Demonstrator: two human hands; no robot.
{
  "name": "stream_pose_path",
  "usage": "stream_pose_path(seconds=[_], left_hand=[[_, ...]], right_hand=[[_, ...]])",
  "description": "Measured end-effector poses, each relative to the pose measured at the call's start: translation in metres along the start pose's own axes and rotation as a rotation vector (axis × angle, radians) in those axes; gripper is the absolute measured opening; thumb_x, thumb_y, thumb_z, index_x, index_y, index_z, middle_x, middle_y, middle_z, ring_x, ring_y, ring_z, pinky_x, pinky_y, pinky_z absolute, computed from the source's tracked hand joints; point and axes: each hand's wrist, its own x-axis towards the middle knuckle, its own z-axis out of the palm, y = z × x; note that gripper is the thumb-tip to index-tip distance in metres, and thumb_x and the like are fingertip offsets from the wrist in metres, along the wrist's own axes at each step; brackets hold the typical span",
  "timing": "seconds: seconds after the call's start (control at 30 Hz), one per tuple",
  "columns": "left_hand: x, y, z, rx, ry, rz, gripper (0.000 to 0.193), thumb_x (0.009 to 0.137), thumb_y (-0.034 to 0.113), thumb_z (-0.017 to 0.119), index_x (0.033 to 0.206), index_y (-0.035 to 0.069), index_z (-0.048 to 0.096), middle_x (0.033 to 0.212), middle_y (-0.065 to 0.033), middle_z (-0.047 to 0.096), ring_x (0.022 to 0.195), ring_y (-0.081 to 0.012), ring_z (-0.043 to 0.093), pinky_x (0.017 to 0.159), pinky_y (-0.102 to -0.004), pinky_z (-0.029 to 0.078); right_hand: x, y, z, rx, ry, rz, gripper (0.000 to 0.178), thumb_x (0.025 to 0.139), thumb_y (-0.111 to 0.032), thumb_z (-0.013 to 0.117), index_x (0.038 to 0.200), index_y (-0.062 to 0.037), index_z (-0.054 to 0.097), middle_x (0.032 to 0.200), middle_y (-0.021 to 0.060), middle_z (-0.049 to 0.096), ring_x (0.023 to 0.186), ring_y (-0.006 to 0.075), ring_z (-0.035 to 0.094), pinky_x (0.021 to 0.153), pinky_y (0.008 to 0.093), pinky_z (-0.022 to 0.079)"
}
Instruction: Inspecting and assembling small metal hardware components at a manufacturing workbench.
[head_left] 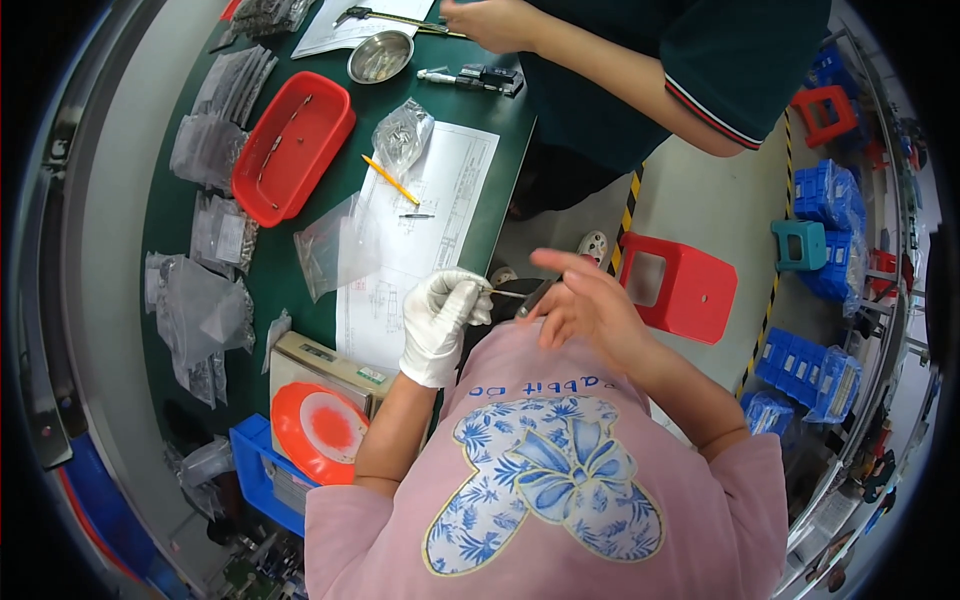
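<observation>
My left hand (436,320), in a white glove, is closed on one end of a thin metal rod (508,294) above the table's near edge. My bare right hand (595,315) is beside it, the index finger stretched out and the others bent. A dark bar-shaped tool (538,297) lies at its fingertips, touching or very near the rod's other end; its exact kind is unclear. Beyond my hands, a printed drawing sheet (465,165) lies on the green table (330,40). On the sheet are a yellow pencil (390,180) and a small metal pin (416,216).
A red tray (335,125), metal bowl (381,57), micrometer (475,79) and caliper (400,18) sit on the table. Left are bagged parts (205,315) and a scale (330,360) with an orange-red dish (320,430). A co-worker's hand (492,22) reaches in; a red stool (705,290) stands right.
</observation>
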Motion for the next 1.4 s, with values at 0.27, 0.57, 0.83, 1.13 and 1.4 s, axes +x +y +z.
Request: stream_pose_path(seconds=[0.27, 0.57, 0.83, 1.13, 1.4], left_hand=[[-0.005, 0.003, 0.007, 0.083, -0.012, -0.107, 0.013, 0.085, 0.010, 0.054, 0.086, -0.002, 0.059, 0.069, -0.0050, 0.060, 0.059, -0.0071, 0.054, 0.054, -0.0185, 0.045], [-0.002, 0.002, 0.005, 0.016, 0.061, -0.130, 0.012, 0.084, 0.008, 0.055, 0.084, -0.002, 0.060, 0.073, -0.0058, 0.061, 0.059, -0.0074, 0.055, 0.054, -0.0182, 0.045], [-0.003, 0.004, 0.009, 0.054, 0.048, -0.093, 0.011, 0.084, 0.008, 0.055, 0.083, -0.002, 0.060, 0.072, -0.0057, 0.061, 0.059, -0.0074, 0.055, 0.053, -0.0181, 0.045], [-0.003, 0.007, 0.010, 0.145, 0.003, -0.106, 0.011, 0.084, 0.008, 0.055, 0.083, -0.002, 0.059, 0.073, -0.0059, 0.061, 0.058, -0.0071, 0.054, 0.052, -0.0178, 0.045], [-0.003, 0.005, 0.005, 0.098, -0.020, -0.121, 0.011, 0.083, 0.008, 0.056, 0.083, -0.002, 0.060, 0.071, -0.0053, 0.061, 0.058, -0.0069, 0.054, 0.051, -0.0179, 0.044]], right_hand=[[0.001, 0.001, -0.002, -0.853, 0.022, -0.191, 0.021, 0.086, -0.020, 0.050, 0.082, -0.0015, 0.060, 0.074, 0.0081, 0.061, 0.060, 0.0122, 0.056, 0.058, 0.0237, 0.044], [0.010, -0.002, -0.005, -1.303, 0.320, -1.133, 0.023, 0.074, -0.016, 0.059, 0.092, -0.0027, 0.060, 0.071, 0.0081, 0.058, 0.067, 0.0213, 0.057, 0.062, 0.0316, 0.044], [0.005, 0.000, -0.005, -1.145, 0.284, -0.715, 0.020, 0.076, -0.010, 0.056, 0.096, -0.0034, 0.057, 0.091, 0.0107, 0.057, 0.080, 0.0191, 0.056, 0.065, 0.0295, 0.043], [0.011, 0.002, -0.017, -0.458, -0.028, -0.065, 0.024, 0.082, -0.023, 0.055, 0.078, -0.0006, 0.062, 0.069, 0.0095, 0.060, 0.062, 0.0224, 0.057, 0.063, 0.0294, 0.044], [0.007, -0.008, -0.016, -1.075, -0.008, -0.410, 0.015, 0.068, -0.016, 0.065, 0.065, -0.0035, 0.059, 0.062, 0.0094, 0.057, 0.064, 0.0266, 0.056, 0.067, 0.0336, 0.042]])
